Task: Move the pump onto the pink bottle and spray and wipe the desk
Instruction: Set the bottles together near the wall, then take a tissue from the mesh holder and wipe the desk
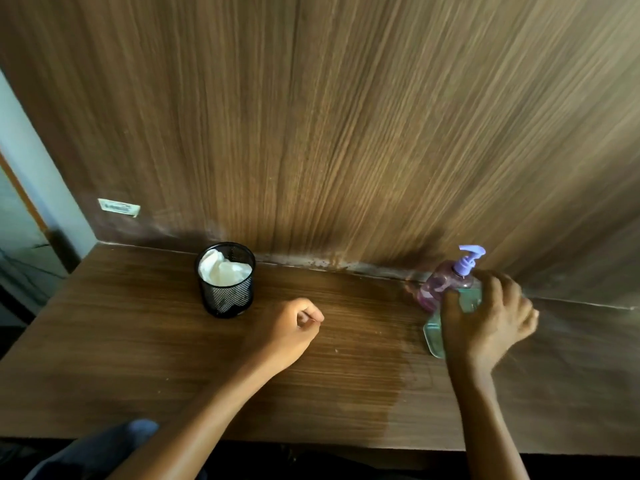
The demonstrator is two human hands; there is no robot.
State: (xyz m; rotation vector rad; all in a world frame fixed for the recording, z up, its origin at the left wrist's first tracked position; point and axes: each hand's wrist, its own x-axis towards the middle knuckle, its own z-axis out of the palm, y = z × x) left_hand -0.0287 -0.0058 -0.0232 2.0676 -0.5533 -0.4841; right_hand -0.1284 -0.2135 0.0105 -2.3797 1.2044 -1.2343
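A pink bottle [435, 283] stands at the back right of the wooden desk [166, 344], against the wall panel. A purple pump [469, 260] sits on top of it. Just in front, my right hand [486, 318] grips a clear teal bottle [433, 333], with the fingers wrapped over its top and the thumb on its left side; the hand hides the bottle's neck. My left hand [289, 327] rests on the middle of the desk, fingers loosely curled, holding nothing. A white cloth [221, 270] is stuffed in a black mesh cup [227, 296].
The mesh cup stands at the back left of centre. A wood-grain wall panel [346, 133] rises straight behind the desk. The desk's left edge drops off beside a pale wall. A small label [118, 207] is stuck low on the panel.
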